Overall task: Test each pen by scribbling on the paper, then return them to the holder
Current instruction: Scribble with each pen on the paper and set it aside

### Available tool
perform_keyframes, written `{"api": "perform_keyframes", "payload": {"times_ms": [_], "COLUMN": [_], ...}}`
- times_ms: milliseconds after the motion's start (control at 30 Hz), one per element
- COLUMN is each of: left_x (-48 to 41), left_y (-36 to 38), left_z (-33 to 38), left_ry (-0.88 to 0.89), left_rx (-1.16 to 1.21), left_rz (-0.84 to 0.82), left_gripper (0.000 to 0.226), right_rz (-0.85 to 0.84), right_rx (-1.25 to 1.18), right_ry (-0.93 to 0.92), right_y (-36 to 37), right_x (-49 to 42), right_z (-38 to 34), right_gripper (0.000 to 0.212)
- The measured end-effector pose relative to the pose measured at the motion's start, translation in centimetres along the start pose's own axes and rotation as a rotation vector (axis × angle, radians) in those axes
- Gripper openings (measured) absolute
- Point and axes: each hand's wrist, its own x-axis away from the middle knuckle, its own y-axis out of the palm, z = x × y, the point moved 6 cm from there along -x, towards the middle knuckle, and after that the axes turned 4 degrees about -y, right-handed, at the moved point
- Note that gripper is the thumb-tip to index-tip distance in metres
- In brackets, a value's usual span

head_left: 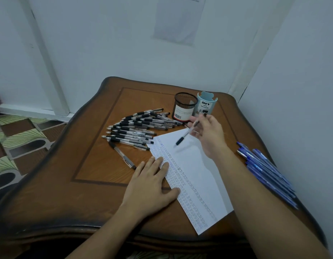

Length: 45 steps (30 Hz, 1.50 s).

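Pen (186, 134) is pinched in the grip of the right hand (208, 135), seemingly just above the paper (199, 174) pinned by the flat-fingered left hand (150, 184); from so light a pinch it could be dropped short of the mesh holder (184, 107).

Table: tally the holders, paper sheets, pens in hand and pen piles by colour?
Holders: 2, black mesh holder, blue organizer
Paper sheet: 1
Pen in right hand: 1
Black pen pile: 1
Blue pen pile: 1
Total: 6
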Motion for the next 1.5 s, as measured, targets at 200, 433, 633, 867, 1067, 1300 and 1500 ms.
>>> {"api": "perform_keyframes", "payload": {"times_ms": [200, 433, 633, 867, 1067, 1300, 1500], "left_x": [0.0, -0.3, -0.2, -0.3, -0.3, -0.3, -0.3], "left_y": [-0.3, -0.1, 0.0, 0.4, 0.5, 0.5, 0.5], "left_z": [0.2, -0.1, -0.3, -0.3, -0.3, -0.3, -0.3], "left_ry": [-0.044, -0.061, -0.042, -0.031, -0.028, -0.023, -0.018], "left_rx": [-0.003, -0.019, -0.017, -0.060, -0.058, -0.063, -0.062], "left_rz": [0.014, 0.018, -0.010, -0.053, -0.055, -0.059, -0.060], "left_gripper": [0.101, 0.103, 0.110, 0.125, 0.123, 0.122, 0.122], "right_rz": [-0.105, -0.187, -0.176, -0.263, -0.349, -0.363, -0.316], "right_rx": [-0.169, -0.149, -0.223, -0.080, 0.162, 0.277, 0.413], "right_ry": [0.026, 0.020, 0.086, 0.150, -0.001, -0.061, -0.130], "right_y": [-1.1, -1.6, -2.6, -3.0, -2.1, -1.8, -1.7], "right_x": [3.4, 5.6, 6.7, 7.4, 7.5, 8.0, 8.5], "right_z": [-0.7, -0.4, 1.3, 3.9, 5.8, 6.6, 6.3], "right_gripper": [0.020, 0.013, 0.043, 0.061, 0.038, 0.037, 0.042]}}
